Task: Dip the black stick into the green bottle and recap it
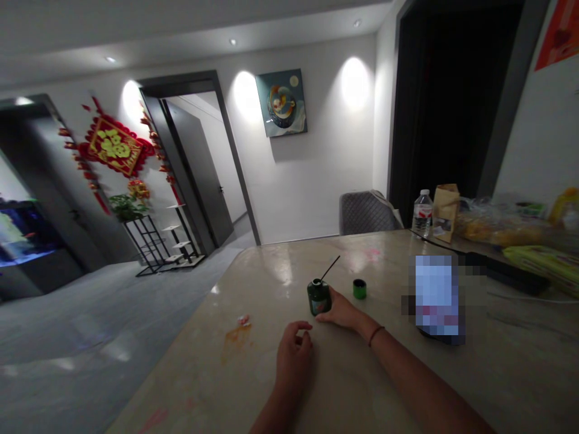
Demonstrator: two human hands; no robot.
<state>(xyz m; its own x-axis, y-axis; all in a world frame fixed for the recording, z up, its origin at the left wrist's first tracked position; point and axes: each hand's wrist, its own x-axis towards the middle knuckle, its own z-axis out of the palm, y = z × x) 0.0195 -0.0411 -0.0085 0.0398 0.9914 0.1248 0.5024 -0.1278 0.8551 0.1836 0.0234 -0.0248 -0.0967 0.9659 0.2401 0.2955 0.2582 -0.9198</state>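
A small dark green bottle (pixel 319 299) with a label stands upright on the table. Its mouth is uncovered, and a thin dark stick (pixel 331 267) leans out of it toward the upper right. My right hand (pixel 342 310) is closed around the bottle's right side, thumb at the front and the other fingers partly hidden behind. Just in front of the bottle, my left hand (pixel 295 349) hovers or rests near the tabletop with loosely curled fingers, a gap between thumb and forefinger, holding nothing. A green cap (pixel 359 289) sits to the right of the bottle.
On the pale stone table (pixel 362 386), a crumpled scrap (pixel 243 320) lies beside an orange stain. A blurred-out lit screen (pixel 436 295) stands at right. Behind are a water bottle (pixel 422 214), a paper bag (pixel 446 212) and a black power strip (pixel 506 272). A grey chair (pixel 368 214) stands beyond.
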